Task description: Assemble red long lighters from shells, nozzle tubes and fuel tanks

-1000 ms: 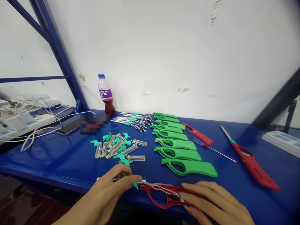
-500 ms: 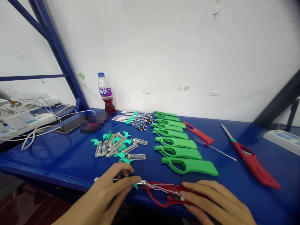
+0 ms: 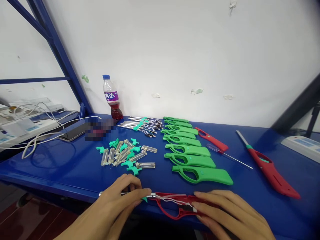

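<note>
Red shell [image 3: 174, 218] lies left-right; right hand [image 3: 227, 210] half-curled over right end, left hand [image 3: 118, 201] pinching metal tube [image 3: 153, 195] at left tip

On the soft-drink bottle [image 3: 112, 106] left of centre, the purple label [image 3: 111, 96] reads "芬达" in white, its first character partly cut off. Print on the white power strips at far left [image 3: 32, 130] and far right [image 3: 303, 146] is too small to read.

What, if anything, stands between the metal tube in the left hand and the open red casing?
Nothing visible does: the left hand pinches the metal tube at the narrow end of the red casing, white wires running over it.
</note>
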`<state>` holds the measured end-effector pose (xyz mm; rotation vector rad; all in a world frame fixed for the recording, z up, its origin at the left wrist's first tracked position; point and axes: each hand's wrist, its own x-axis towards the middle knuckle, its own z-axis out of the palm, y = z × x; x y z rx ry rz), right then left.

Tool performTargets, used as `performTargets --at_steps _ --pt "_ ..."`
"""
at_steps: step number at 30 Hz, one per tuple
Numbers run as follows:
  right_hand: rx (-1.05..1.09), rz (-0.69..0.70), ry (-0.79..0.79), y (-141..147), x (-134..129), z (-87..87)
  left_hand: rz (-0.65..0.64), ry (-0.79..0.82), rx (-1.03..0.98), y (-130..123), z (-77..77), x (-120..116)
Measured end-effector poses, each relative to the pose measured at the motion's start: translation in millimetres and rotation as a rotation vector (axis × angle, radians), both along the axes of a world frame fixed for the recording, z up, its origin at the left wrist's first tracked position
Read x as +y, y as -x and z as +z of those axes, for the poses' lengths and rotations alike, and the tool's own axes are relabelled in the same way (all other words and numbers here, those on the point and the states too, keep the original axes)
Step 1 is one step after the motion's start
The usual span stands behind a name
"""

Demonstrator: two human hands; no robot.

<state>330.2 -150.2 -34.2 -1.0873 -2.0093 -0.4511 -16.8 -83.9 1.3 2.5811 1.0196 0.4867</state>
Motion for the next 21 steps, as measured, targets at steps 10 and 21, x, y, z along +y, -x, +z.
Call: performTargets --at_steps 10,21 --pt "-0.012 0.025 0.002 -4.9 0.9 -4.1 -0.054 -0.131 -0.04 -1.3 -0.5 -2.0" --pt "-0.02 0.026 0.0 -5.4 -1.4 -4.1 0.014 -0.019 -0.022 -0.8 -1.4 -2.6"
